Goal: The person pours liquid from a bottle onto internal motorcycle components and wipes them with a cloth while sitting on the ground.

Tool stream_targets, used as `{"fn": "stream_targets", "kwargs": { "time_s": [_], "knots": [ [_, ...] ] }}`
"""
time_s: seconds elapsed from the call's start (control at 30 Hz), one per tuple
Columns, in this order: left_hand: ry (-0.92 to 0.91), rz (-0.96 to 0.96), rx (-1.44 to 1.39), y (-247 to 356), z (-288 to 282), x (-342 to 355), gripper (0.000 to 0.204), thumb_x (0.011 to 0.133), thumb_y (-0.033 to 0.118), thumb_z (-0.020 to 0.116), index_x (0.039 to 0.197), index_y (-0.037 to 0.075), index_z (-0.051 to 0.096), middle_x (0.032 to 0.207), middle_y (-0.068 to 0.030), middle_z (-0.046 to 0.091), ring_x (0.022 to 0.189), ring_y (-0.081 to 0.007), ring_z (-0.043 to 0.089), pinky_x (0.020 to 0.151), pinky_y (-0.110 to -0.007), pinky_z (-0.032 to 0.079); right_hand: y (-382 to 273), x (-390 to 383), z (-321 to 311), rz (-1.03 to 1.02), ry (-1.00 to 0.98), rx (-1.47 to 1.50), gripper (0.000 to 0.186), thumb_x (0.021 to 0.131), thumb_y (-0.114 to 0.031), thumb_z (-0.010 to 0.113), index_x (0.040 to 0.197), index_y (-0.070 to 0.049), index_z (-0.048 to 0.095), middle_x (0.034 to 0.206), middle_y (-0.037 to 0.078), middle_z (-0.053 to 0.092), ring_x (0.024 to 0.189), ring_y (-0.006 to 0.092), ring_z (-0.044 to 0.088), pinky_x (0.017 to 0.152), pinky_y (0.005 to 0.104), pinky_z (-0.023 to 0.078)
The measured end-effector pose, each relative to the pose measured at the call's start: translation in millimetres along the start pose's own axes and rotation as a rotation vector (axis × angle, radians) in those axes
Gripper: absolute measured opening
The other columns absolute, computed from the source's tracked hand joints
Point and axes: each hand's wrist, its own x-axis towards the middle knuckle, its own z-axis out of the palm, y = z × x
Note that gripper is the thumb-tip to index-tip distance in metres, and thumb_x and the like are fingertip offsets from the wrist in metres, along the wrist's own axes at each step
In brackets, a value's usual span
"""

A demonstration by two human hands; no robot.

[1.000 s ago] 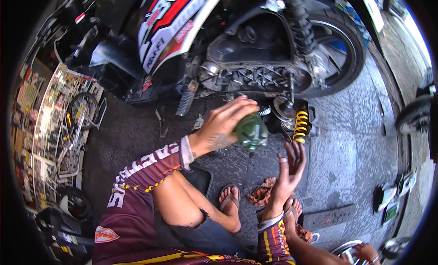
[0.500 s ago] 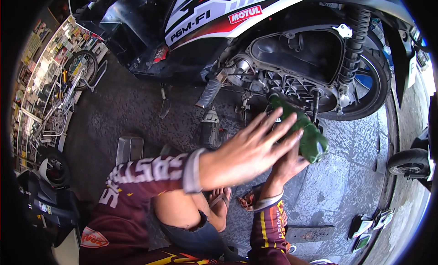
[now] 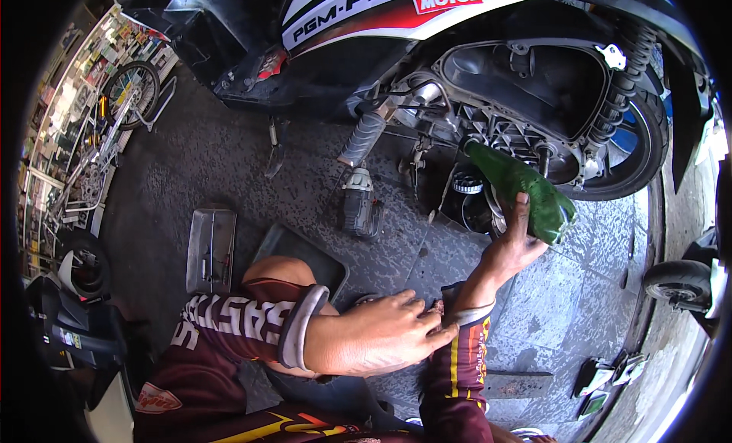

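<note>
My right hand (image 3: 509, 248) grips a green plastic bottle (image 3: 526, 185) around its wider end. The bottle lies tilted, with its narrow neck against or close to the lower edge of the scooter's opened engine casing (image 3: 488, 130). Whether the neck touches the casing, I cannot tell. Closer to me, my left hand (image 3: 385, 332) holds nothing, its fingers loosely bent and apart. Its fingertips reach to the right wrist and sleeve cuff; touching or just above them is unclear. Under the bottle neck stands a dark container (image 3: 463, 207) with a ribbed, pale-rimmed round piece (image 3: 467, 184).
A power tool (image 3: 360, 203) rests on the floor below the footrest (image 3: 364, 136). To the left lie a metal tray (image 3: 211, 252) with tools and a dark tray (image 3: 305, 252). A scooter wheel (image 3: 679, 283) stands at the right; a bicycle-like frame (image 3: 126, 115) stands far left.
My left hand has drawn back from the bottle toward me, down to the right wrist. My right hand still grips the bottle, now seen more fully. The view has shifted slightly.
</note>
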Motion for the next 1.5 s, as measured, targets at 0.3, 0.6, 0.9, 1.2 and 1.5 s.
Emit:
{"fn": "stream_targets", "kwargs": {
  "time_s": [0.3, 0.6, 0.9, 1.2, 1.5],
  "knots": [
    [-0.012, 0.042, 0.091, 8.5, 5.4, 1.5, 0.056, 0.087, 0.022, 0.057, 0.136, -0.001, 0.045, 0.120, -0.0244, 0.059, 0.096, -0.0343, 0.065, 0.089, -0.043, 0.050, -12.7, -2.1, 10.4, 0.034, -0.019, 0.055, 0.047, 0.086, -0.013, 0.074, 0.120, 0.011, 0.054, 0.115, 0.020, 0.060, 0.100, 0.0255, 0.063, 0.080, 0.0358, 0.060],
    [-0.021, 0.001, 0.025, 6.6, 9.3, 2.7, 0.057, 0.089, 0.026, 0.057, 0.138, -0.001, 0.044, 0.119, -0.0236, 0.059, 0.100, -0.0339, 0.064, 0.092, -0.045, 0.049, -4.8, -9.0, -12.9, -0.021, 0.007, 0.000, 0.048, 0.084, -0.012, 0.075, 0.121, 0.009, 0.053, 0.117, 0.019, 0.060, 0.100, 0.0256, 0.063, 0.082, 0.0361, 0.057],
    [-0.009, 0.023, -0.026, 10.3, 7.3, 6.4, 0.062, 0.085, 0.028, 0.066, 0.137, 0.001, 0.045, 0.109, -0.0148, 0.061, 0.101, -0.0303, 0.062, 0.089, -0.044, 0.049, -22.4, 10.2, -56.9, -0.138, 0.108, -0.087, 0.046, 0.086, -0.013, 0.074, 0.120, 0.011, 0.053, 0.113, 0.021, 0.061, 0.095, 0.0268, 0.065, 0.078, 0.0360, 0.059],
    [-0.016, 0.047, 0.000, 7.5, 8.5, 9.0, 0.076, 0.079, 0.031, 0.073, 0.140, -0.001, 0.040, 0.112, -0.0158, 0.061, 0.101, -0.0317, 0.063, 0.093, -0.046, 0.049, -34.3, 11.2, -59.6, -0.100, 0.132, -0.029, 0.040, 0.085, -0.009, 0.075, 0.118, 0.006, 0.058, 0.112, 0.015, 0.064, 0.097, 0.0204, 0.063, 0.086, 0.0333, 0.052],
    [-0.049, 0.040, -0.024, 7.7, 8.7, 10.6, 0.097, 0.064, 0.033, 0.084, 0.141, -0.001, 0.038, 0.112, -0.0173, 0.061, 0.104, -0.0330, 0.062, 0.094, -0.045, 0.048, -31.5, 20.7, -66.9, -0.202, 0.167, -0.067, 0.046, 0.089, -0.010, 0.071, 0.122, 0.013, 0.048, 0.117, 0.022, 0.059, 0.099, 0.0283, 0.065, 0.081, 0.0389, 0.061]
  ]
}}
